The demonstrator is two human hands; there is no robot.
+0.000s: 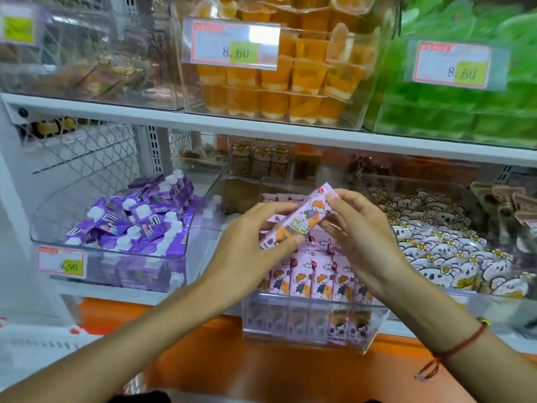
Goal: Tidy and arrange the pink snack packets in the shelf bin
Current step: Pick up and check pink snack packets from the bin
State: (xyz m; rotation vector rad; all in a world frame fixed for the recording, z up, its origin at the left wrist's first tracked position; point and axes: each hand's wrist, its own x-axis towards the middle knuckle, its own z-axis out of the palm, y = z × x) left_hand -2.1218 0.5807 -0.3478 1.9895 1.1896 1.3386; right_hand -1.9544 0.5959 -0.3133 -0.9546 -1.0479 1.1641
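A clear shelf bin (369, 330) in the middle of the lower shelf holds several pink snack packets (322, 282) with a cartoon child, standing upright in rows. Above the bin I hold one pink packet (302, 218) tilted, its top end up to the right. My left hand (247, 245) grips its lower end, thumb on the front. My right hand (363, 228) pinches its upper end with the fingertips. Both hands hover over the bin and hide part of the back rows.
A bin of purple spouted pouches (136, 225) sits to the left, a bin of white flower-print packets (447, 251) to the right. The shelf above carries orange jelly cups (276, 91) and green packets (453, 112). An orange ledge (261, 370) runs below.
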